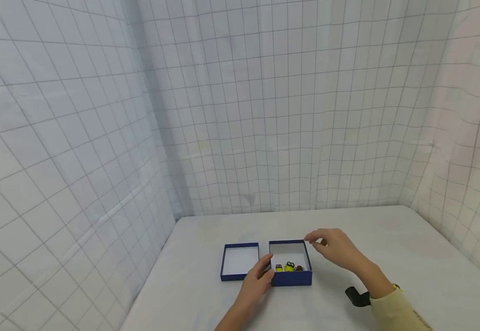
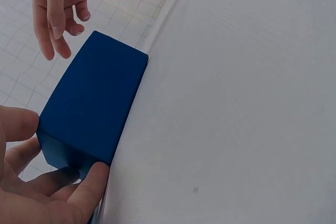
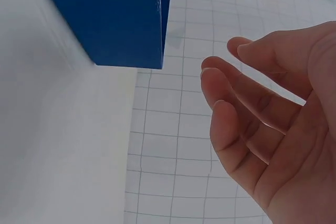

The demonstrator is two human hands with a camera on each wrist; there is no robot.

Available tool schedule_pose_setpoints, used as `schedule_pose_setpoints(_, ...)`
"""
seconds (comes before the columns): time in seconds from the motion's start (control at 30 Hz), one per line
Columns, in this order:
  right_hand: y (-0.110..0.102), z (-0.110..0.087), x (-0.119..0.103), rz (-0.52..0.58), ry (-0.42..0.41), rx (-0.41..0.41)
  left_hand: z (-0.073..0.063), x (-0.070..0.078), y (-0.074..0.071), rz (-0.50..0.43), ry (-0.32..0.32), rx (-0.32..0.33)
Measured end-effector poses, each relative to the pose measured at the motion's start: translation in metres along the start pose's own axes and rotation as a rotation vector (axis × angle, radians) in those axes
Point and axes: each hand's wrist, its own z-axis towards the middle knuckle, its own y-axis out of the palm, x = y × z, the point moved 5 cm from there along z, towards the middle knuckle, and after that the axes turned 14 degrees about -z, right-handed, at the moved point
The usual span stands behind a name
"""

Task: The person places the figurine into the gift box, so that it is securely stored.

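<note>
A blue open-topped box [image 1: 291, 278] with a white inside stands on the table. Inside, along its near side, are two small yellow figures with round eyes, one figure [image 1: 289, 266] leaning beside the other figure [image 1: 279, 268], and a small brown piece [image 1: 299, 268]. My left hand [image 1: 256, 282] grips the box's left end, thumb and fingers around its near corner; the left wrist view shows fingertips [image 2: 97, 174] at its lower edge. My right hand [image 1: 332, 246] hovers just off the box's far right corner, fingers loosely bent, holding nothing.
A shallower blue tray [image 1: 240, 277], white inside, lies left of the box. A black bent object [image 1: 357, 298] shows beside my right forearm, with a bit of yellow past the wrist. White gridded cloth [image 1: 256, 115] hangs behind and on both sides of the white table [image 1: 198, 230].
</note>
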Motion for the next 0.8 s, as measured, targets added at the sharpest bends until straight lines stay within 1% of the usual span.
schedule_pose_setpoints(0.33,-0.022,-0.012,0.017,-0.025,-0.021,0.021,0.0,0.0,0.0,-0.013,-0.018,0.01)
schedule_pose_setpoints(0.53,-0.033,-0.02,0.027,-0.033,-0.006,0.022,0.002,-0.001,0.001,-0.016,-0.005,-0.003)
schedule_pose_setpoints(0.8,-0.044,-0.035,0.041,-0.042,0.01,0.01,-0.003,0.0,0.001,-0.021,0.007,-0.026)
